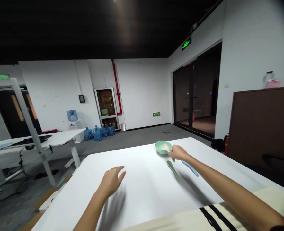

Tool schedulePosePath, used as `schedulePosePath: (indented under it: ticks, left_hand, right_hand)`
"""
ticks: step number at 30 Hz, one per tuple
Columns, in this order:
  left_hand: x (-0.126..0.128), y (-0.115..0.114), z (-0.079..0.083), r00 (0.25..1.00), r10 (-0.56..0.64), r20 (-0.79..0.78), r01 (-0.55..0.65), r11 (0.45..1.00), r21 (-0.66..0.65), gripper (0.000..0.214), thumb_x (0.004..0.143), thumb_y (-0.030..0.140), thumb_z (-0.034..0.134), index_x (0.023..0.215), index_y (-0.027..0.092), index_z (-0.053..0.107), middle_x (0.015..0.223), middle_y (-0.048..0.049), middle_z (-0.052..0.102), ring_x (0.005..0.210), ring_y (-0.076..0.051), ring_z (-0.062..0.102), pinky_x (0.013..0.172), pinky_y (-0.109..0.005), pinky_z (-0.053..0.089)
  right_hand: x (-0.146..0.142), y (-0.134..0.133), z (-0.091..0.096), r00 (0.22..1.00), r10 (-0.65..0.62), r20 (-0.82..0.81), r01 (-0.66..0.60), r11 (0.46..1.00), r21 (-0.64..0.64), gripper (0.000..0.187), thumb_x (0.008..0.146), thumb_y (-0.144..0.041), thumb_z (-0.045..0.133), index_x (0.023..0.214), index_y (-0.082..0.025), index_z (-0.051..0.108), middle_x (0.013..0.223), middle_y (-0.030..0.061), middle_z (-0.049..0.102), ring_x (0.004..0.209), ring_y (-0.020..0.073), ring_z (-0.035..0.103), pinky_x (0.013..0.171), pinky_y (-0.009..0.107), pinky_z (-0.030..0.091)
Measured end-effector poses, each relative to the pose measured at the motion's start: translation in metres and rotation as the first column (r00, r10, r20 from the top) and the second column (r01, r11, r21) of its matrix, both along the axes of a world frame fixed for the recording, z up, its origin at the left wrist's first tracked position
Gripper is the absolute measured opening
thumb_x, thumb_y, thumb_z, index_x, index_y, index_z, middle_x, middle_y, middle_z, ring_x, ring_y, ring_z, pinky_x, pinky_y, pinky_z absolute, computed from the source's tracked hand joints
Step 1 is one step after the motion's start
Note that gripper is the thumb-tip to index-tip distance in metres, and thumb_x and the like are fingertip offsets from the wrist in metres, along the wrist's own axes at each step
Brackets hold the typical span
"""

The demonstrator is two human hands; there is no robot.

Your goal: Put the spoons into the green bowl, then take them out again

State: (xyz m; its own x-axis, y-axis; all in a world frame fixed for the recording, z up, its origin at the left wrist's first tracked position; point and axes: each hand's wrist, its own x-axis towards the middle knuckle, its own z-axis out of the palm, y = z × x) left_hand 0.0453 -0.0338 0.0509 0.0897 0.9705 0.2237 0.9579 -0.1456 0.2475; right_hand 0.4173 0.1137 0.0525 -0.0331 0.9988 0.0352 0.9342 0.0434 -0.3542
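Note:
A pale green bowl (161, 147) stands toward the far edge of the white table (137, 186). My right hand (178, 153) reaches out beside it, fingers pinched on a light pink spoon (166, 148) whose head lies in the bowl. A green spoon (173, 169) and a blue spoon (190, 168) lie on the table just in front of that hand. My left hand (111, 182) hovers low over the table's left part, fingers loosely spread, holding nothing.
A cream cloth with black stripes (219, 215) lies at the table's near right edge. A brown cabinet (262, 125) stands to the right. Another white desk (36, 141) with a metal frame is at the left, with water jugs (98, 132) by the far wall.

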Motion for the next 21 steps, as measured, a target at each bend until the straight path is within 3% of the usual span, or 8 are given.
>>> schedulePosePath:
  ticks: [9, 21]
  left_hand:
    - [-0.002, 0.000, -0.004, 1.000, -0.004, -0.010, 0.004, 1.000, 0.007, 0.053, 0.095, 0.053, 0.036, 0.130, 0.023, 0.062, 0.136, -0.0056, 0.065, 0.128, -0.026, 0.058, 0.108, -0.039, 0.042]
    - [0.002, -0.001, -0.001, 1.000, -0.009, -0.017, 0.008, 1.000, -0.003, 0.053, 0.096, 0.049, 0.035, 0.131, 0.020, 0.062, 0.137, -0.0064, 0.064, 0.128, -0.026, 0.057, 0.109, -0.039, 0.041]
  right_hand:
    - [-0.011, -0.018, -0.045, 0.994, 0.060, -0.093, -0.077, 0.978, -0.192, 0.017, 0.068, -0.026, 0.064, 0.056, -0.014, 0.063, 0.067, 0.0091, 0.071, 0.052, 0.0150, 0.059, 0.051, 0.026, 0.044]
    - [-0.014, -0.012, -0.071, 0.988, 0.095, -0.122, -0.121, 0.964, -0.235, 0.023, 0.067, -0.027, 0.072, 0.052, -0.015, 0.058, 0.063, 0.0121, 0.069, 0.058, 0.0213, 0.061, 0.056, 0.031, 0.047]
